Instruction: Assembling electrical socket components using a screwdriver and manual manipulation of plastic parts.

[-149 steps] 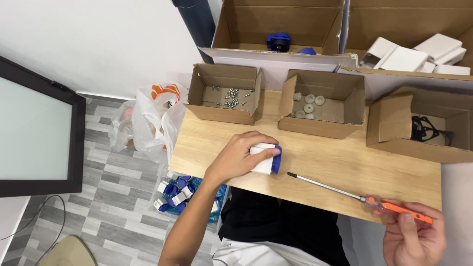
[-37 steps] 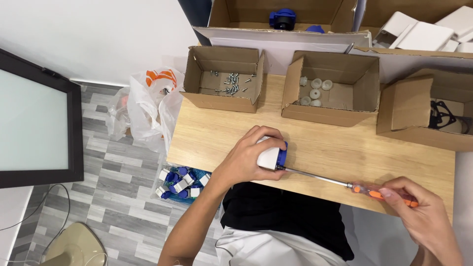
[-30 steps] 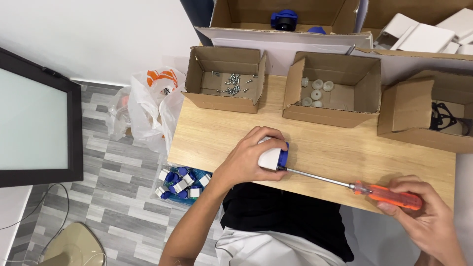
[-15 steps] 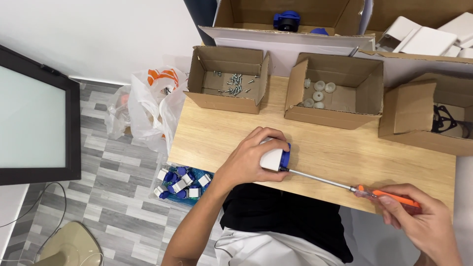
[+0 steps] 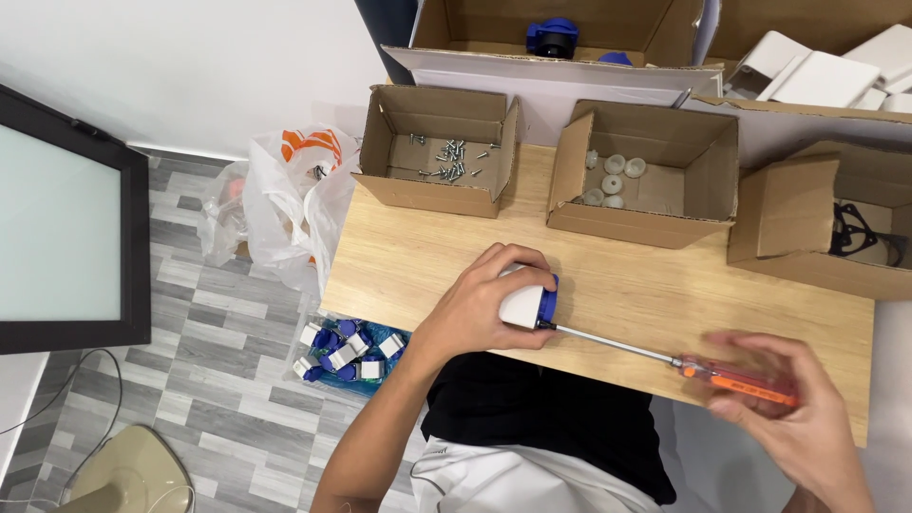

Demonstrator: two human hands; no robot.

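Note:
My left hand [image 5: 482, 302] grips a small white and blue plastic part [image 5: 528, 302] and presses it on its side against the wooden table [image 5: 655, 304]. A long screwdriver [image 5: 665, 360] with an orange handle has its tip set into the blue end of that part. My right hand [image 5: 791, 408] is blurred and wraps its fingers around the orange handle near the table's front edge.
Three open cardboard boxes line the table's far side: one with screws [image 5: 446, 160], one with small white round pieces [image 5: 613, 178], one with black wire parts [image 5: 860, 231]. More boxes stand behind. On the floor at left lie a plastic bag [image 5: 290, 199] and a bin of white and blue parts [image 5: 347, 349]. A monitor [image 5: 57, 228] stands far left.
My left hand has kept the part pinned in the same spot. My right hand has shifted its fingers along the screwdriver handle, and the shaft stays seated in the part.

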